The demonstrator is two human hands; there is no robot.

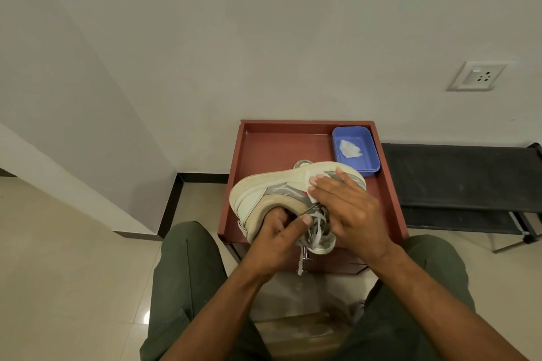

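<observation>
Head view: shoe (281, 193) held on its side over the tray (264, 141), left hand (275, 239) curled into its collar. Right hand (349, 208) presses a wipe (311, 184) flat-fingered against the upper. Risks: hard rubbing could twist the shoe loose; the unpinched wipe could slip out; the dangling lace (300, 264) could snag.

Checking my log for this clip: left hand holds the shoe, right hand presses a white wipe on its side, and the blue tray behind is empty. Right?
Not quite. The head view shows the tray holds a crumpled tissue. The rest stands: left hand holds the shoe, right hand presses a wipe on its side.
</observation>
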